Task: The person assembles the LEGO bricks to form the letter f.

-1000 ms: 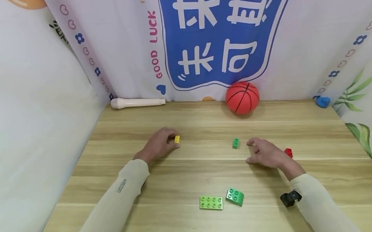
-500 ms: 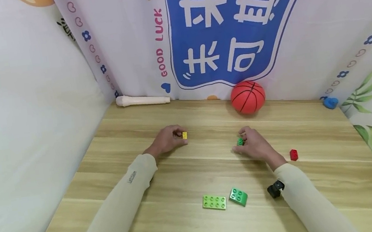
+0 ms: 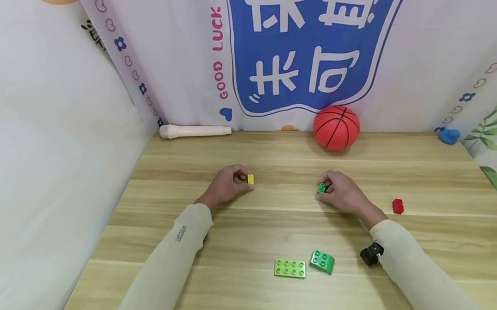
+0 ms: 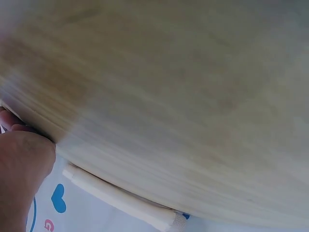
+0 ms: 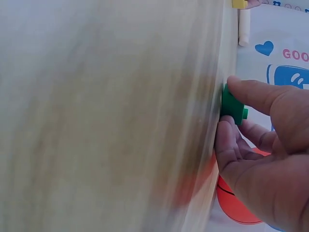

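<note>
My left hand [image 3: 229, 184] pinches a small yellow toy brick [image 3: 250, 179] between thumb and fingers, low over the table's left middle. In the left wrist view only part of that hand [image 4: 24, 164] shows, and its brick is hidden. To the right, my right hand [image 3: 342, 192] holds a small green toy brick [image 3: 321, 188]. The right wrist view shows this green brick [image 5: 232, 105] between thumb and fingertips at the table surface, its stud pointing away from the table. Right of that hand lies a small red toy brick [image 3: 398, 206], untouched.
On the wooden table [image 3: 229, 293], a light green brick [image 3: 289, 268] and a darker green curved brick [image 3: 322, 261] lie near the front. Along the back wall are a white microphone-shaped toy [image 3: 195, 130], a red basketball [image 3: 336, 128] and a blue object [image 3: 450, 136].
My right hand has reached left to the small green brick and taken hold of it. The left hand keeps the yellow brick. The whole head view has shifted slightly.
</note>
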The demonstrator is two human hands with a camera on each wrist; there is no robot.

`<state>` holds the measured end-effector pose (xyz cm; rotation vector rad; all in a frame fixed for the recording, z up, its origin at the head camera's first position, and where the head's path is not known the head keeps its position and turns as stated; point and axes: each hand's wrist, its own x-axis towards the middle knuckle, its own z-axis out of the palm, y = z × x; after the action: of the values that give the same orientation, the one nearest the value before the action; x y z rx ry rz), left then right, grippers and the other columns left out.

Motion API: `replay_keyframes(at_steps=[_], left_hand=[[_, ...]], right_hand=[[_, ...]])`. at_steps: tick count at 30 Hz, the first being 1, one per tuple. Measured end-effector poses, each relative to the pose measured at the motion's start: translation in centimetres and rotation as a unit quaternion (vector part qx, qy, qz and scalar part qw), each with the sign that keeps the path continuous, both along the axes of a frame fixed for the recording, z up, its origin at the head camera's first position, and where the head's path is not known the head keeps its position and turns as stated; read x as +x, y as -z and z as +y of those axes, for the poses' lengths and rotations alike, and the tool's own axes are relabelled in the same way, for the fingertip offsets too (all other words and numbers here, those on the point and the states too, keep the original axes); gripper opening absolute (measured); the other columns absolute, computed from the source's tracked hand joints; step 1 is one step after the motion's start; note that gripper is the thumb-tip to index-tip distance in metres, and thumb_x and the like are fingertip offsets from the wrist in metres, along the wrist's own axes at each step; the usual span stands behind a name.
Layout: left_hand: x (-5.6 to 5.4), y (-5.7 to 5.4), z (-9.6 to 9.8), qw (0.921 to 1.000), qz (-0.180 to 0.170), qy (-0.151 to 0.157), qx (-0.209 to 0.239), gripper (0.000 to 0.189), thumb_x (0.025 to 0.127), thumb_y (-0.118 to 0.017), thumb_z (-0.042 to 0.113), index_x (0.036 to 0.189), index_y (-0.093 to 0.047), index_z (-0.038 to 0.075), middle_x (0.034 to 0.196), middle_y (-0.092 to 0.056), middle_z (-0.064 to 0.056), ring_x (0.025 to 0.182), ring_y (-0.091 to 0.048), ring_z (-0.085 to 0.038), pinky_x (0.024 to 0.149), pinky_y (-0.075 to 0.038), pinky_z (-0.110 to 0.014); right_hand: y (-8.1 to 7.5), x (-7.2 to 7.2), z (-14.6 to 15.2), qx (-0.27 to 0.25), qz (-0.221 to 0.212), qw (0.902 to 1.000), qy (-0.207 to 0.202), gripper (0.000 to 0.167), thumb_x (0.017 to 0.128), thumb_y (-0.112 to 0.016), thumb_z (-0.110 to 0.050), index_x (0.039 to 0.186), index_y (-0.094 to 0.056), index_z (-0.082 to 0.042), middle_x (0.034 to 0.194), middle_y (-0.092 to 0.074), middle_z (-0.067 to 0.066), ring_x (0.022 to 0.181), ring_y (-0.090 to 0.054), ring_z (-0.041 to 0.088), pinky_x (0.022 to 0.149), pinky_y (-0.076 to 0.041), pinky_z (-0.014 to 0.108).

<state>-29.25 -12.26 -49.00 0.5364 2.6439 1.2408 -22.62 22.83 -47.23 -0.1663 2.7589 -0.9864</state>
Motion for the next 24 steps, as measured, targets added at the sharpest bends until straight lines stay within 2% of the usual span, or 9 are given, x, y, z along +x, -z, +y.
replay_keyframes(at_steps=[7,15,20,24], left_hand=[[0.0,0.0,-0.1,0.9998,0.016,0.006,-0.007,0.033,0.094,-0.085,0.016,0.119,-0.072,0.002,0.112,-0.072,-0.014,0.098,-0.065,-0.02,0.086,-0.053,-0.026],[0.1,0.1,-0.3,0.9998,0.02,0.002,0.005,0.031,0.092,-0.086,0.014,0.117,-0.072,0.002,0.11,-0.072,-0.014,0.096,-0.064,-0.02,0.084,-0.052,-0.025],[0.1,0.2,-0.3,0.9999,0.014,0.001,0.007,0.031,0.092,-0.086,0.015,0.116,-0.072,0.003,0.11,-0.072,-0.013,0.095,-0.064,-0.019,0.083,-0.052,-0.024],[0.3,0.2,-0.2,0.9999,0.014,-0.001,0.009,0.031,0.092,-0.087,0.015,0.116,-0.072,0.003,0.11,-0.071,-0.013,0.095,-0.064,-0.019,0.084,-0.052,-0.025]], right_hand=[[0.1,0.0,-0.1,0.002,-0.003,0.9998,0.021,0.041,0.1,-0.079,-0.017,0.131,-0.058,0.0,0.122,-0.066,0.02,0.111,-0.065,0.031,0.097,-0.057,0.046],[-0.3,-0.2,-0.3,0.002,0.022,0.9998,0.002,0.037,0.099,-0.08,-0.017,0.126,-0.062,0.0,0.118,-0.069,0.019,0.105,-0.067,0.029,0.093,-0.059,0.044],[-0.6,-1.0,-1.9,-0.011,0.053,0.9984,-0.016,0.033,0.097,-0.081,-0.013,0.124,-0.067,-0.001,0.112,-0.071,0.016,0.101,-0.068,0.027,0.09,-0.059,0.042],[-1.3,-2.0,-4.4,-0.031,0.078,0.9958,-0.036,0.037,0.096,-0.08,-0.009,0.129,-0.069,0.0,0.119,-0.072,0.018,0.107,-0.071,0.032,0.096,-0.059,0.048]])
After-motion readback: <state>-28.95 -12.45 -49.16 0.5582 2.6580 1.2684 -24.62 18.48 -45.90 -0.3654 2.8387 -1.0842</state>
